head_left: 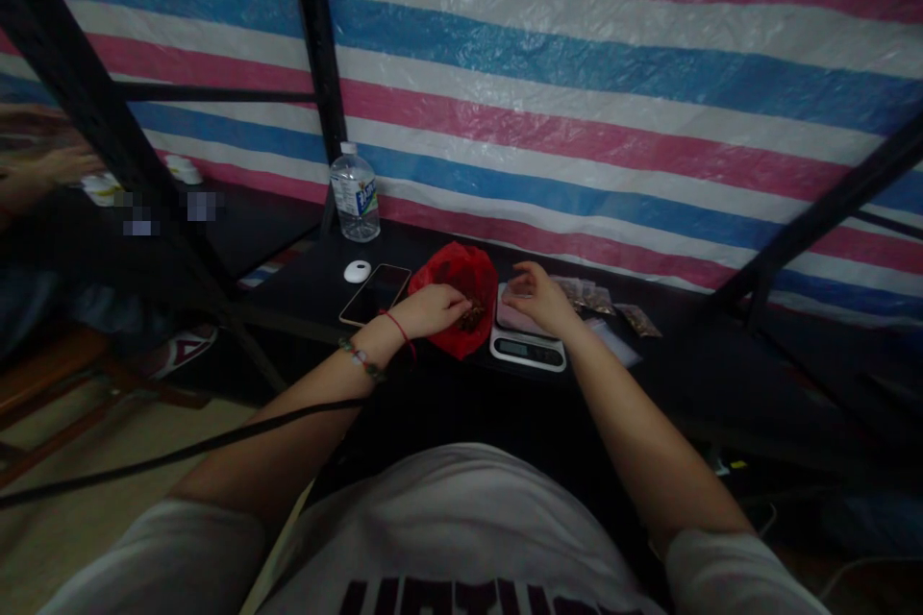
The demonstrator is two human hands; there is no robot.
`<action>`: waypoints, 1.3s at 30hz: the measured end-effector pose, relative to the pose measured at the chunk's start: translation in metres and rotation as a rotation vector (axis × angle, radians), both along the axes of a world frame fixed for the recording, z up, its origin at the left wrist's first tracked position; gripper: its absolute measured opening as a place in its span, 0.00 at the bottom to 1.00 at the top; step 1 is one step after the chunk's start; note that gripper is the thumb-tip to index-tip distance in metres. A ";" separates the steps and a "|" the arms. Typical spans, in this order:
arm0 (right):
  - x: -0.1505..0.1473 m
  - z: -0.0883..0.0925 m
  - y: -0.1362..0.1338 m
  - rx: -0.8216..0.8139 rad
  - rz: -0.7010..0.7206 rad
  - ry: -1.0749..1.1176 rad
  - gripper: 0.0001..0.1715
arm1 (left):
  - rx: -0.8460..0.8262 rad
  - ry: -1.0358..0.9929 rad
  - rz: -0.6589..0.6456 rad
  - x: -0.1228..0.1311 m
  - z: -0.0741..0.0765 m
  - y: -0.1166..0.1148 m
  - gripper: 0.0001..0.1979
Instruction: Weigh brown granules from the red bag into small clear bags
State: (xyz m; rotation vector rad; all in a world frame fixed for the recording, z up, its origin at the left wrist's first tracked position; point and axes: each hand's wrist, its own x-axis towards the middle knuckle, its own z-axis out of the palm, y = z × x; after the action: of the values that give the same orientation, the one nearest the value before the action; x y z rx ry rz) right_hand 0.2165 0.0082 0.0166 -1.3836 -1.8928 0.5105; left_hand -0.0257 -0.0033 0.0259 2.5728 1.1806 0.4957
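Observation:
A red plastic bag point(453, 265) stands open on the dark table, with small brown pieces point(474, 312) inside. My left hand point(433, 310) reaches over its near left rim, fingers pressed together at the brown pieces; whatever lies between the fingertips is too small to make out. Just right of the bag is a white digital scale point(530, 353) with a display on its near edge. Above its pinkish platform point(513, 317) hovers my right hand point(542, 298), fingers curved and thumb apart from the index finger. Nothing can be seen held in it.
Several small clear packets of brown pieces point(589, 295) lie right of the scale, near a clear plastic sheet or bag point(612, 343). To the left are a phone point(376, 295), a white rounded object point(357, 271) and a clear bottle point(355, 197). Another person's hand point(62, 163) shows at far left.

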 end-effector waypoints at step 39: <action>-0.079 -0.011 0.013 -0.091 0.205 -0.499 0.14 | -0.033 -0.166 0.269 -0.001 -0.031 0.025 0.15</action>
State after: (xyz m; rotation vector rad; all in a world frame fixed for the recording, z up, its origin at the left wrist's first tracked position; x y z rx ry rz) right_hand 0.1375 0.0217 0.0056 -1.4821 -2.4567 0.3738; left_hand -0.0263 0.0215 -0.0047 2.3035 1.4673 0.7247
